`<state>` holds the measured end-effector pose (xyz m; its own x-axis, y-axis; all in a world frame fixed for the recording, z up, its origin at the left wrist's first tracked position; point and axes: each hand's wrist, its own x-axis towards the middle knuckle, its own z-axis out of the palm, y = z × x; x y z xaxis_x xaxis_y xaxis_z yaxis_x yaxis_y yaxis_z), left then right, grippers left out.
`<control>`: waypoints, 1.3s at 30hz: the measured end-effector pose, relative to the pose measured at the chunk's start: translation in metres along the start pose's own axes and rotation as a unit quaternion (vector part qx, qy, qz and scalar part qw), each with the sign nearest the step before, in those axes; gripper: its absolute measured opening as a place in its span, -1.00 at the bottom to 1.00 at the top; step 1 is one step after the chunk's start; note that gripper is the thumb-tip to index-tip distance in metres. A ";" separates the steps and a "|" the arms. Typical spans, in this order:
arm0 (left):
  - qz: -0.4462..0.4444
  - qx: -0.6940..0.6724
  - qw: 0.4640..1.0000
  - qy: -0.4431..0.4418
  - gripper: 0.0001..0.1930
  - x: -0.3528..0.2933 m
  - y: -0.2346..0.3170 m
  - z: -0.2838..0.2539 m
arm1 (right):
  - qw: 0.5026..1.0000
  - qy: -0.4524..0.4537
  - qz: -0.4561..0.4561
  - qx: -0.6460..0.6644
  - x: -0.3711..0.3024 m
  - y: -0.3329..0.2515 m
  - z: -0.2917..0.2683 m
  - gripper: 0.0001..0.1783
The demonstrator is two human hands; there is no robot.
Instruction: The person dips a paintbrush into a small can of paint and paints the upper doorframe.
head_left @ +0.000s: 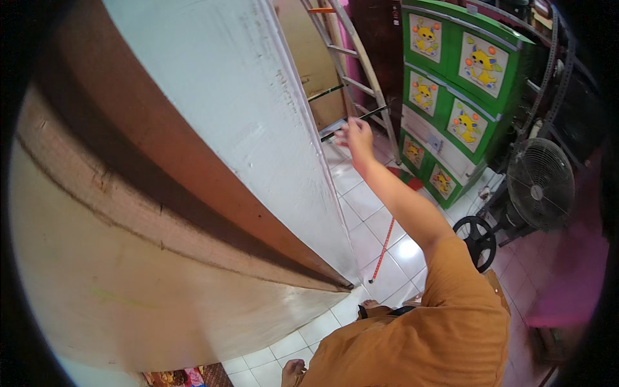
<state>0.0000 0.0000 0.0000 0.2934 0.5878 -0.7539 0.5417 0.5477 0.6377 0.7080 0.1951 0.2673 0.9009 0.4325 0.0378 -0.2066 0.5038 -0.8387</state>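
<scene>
My right arm, in an orange-brown sleeve, reaches forward across the middle of the view. At its end my right hand (355,138) is in the air beside the edge of the white wall (258,129), its slightly bent fingers apart and a little blurred. I see nothing held in it. Beyond the hand stands a metal ladder (359,86). Below the arm a thin red strip (383,253) lies on the white floor tiles, with a small dark end near the foot of the wall. My left hand is out of view.
A green drawer cabinet (487,97) with yellow cartoon panels stands at the right. Near it are a round fan (540,184) and a black wheel-like ring (476,242). A brown wooden frame (193,168) rises at the left. My bare feet show on the tiles.
</scene>
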 end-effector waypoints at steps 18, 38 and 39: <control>0.085 0.193 0.919 -0.333 -0.77 -0.049 0.082 -0.066 | 0.758 -0.337 0.147 -0.539 -0.540 -0.054 -0.325 -0.76; 0.196 0.372 0.815 -0.399 -0.79 -0.048 0.124 0.007 | 0.730 -0.300 0.350 -0.504 -0.647 -0.098 -0.370 -0.70; 0.196 0.376 0.811 -0.403 -0.79 -0.047 0.127 0.012 | 0.732 -0.298 0.354 -0.499 -0.646 -0.100 -0.371 -0.70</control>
<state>0.0643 0.0349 0.1152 0.8143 -0.1175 -0.5684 0.5212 -0.2827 0.8052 0.2883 -0.4117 0.1249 0.3143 0.7202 -0.6184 0.1084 -0.6744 -0.7303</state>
